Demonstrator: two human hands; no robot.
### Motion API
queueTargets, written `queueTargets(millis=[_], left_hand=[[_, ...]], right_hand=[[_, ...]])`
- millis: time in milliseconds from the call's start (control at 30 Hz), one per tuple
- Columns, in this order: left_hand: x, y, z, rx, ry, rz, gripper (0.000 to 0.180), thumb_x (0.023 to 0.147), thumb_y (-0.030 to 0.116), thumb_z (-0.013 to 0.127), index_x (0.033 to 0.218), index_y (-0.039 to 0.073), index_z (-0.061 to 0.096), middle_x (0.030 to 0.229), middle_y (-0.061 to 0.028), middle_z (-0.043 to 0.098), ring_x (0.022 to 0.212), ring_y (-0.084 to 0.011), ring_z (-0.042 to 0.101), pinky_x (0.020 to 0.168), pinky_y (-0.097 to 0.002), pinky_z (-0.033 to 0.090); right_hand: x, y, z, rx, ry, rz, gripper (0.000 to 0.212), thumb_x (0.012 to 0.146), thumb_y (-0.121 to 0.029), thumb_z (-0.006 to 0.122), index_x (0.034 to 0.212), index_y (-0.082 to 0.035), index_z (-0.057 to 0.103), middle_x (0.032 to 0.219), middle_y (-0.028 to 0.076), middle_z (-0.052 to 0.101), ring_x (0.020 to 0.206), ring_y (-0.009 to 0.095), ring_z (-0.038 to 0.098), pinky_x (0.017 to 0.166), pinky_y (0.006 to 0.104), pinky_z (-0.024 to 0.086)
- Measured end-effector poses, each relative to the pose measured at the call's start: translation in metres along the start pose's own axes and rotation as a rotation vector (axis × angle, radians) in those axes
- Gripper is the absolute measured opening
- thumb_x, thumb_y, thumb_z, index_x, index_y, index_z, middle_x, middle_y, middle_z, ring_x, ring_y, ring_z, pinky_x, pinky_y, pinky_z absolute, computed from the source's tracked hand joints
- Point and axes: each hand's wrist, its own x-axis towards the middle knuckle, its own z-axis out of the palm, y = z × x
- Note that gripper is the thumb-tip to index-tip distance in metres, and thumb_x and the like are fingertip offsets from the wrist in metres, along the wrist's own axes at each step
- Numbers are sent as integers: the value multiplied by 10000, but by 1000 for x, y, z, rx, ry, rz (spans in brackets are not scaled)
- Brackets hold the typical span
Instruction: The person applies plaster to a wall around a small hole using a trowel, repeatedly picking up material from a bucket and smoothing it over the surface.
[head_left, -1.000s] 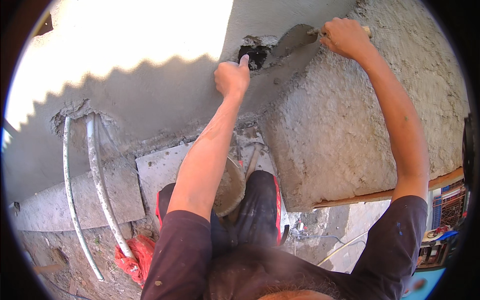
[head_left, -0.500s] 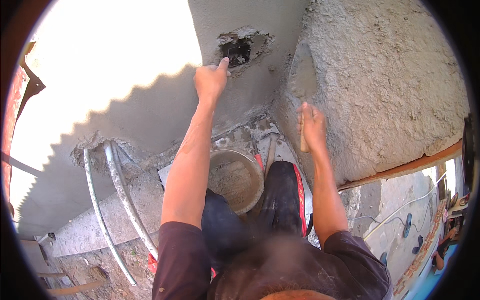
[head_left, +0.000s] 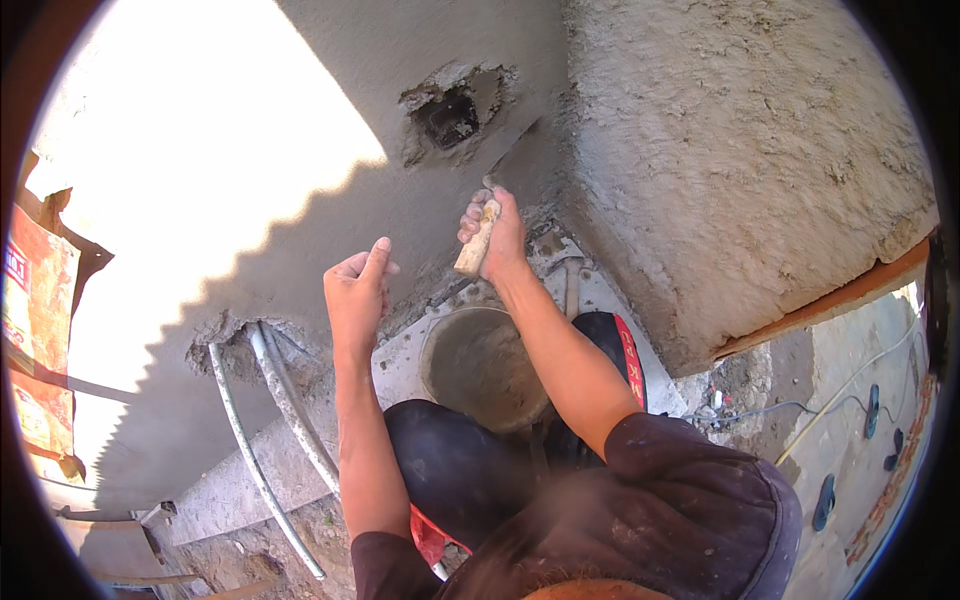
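Note:
A trowel (head_left: 477, 240) with a pale, mortar-crusted wooden handle is gripped in my right hand (head_left: 507, 232). Its thin blade points up and to the right, seen nearly edge-on close to the grey plastered wall; whether it touches cannot be told. Just above and left of the blade is a rough-edged hole holding a dark recessed box (head_left: 450, 118). My left hand (head_left: 357, 292) is raised before the wall, fingers curled in, thumb up, with nothing visible in it. Between my knees stands a round bucket (head_left: 430, 360) with grey mortar inside, partly covered by my right forearm.
A hammer (head_left: 572, 285) lies on the ledge beyond my right knee. Pale conduits (head_left: 243, 440) curve out of a broken wall hole at left. Rough plaster (head_left: 740, 150) covers the right wall. An orange-red sack (head_left: 40, 320) is at far left; sandals (head_left: 824, 502) and a cable lie at right.
My left hand has come down and left, away from the wall hole. My right hand has carried the trowel left from the right wall to the wall with the hole. The view has shifted.

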Motion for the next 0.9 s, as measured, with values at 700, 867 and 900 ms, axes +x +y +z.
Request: queueTargets(millis=[700,867,900], left_hand=[[114,52,103,1128,197,870,322,926,313,702,1127,82,602,849,-111,704,759,-317,720,631,-435,559],[129,45,109,1191,245,852,244,915,252,689,1097,101,626,918,-94,713,806,-319,721,647,-442,565],[132,42,108,1202,262,866,209,907,232,685,1058,105,615,897,-83,701,812,-312,721,635,-442,563]], right_hand=[[47,-103,-78,-1844,27,-929,257,1007,-258,588,1070,-9,569,951,265,671,862,512,627,697,560,487],[51,-105,-90,-1897,89,-769,280,1013,-280,576,1113,-19,578,905,279,675,835,513,637,698,588,483],[51,-104,-94,-1892,110,-769,281,1013,-281,574,1120,-20,579,894,280,676,833,512,640,698,591,483]])
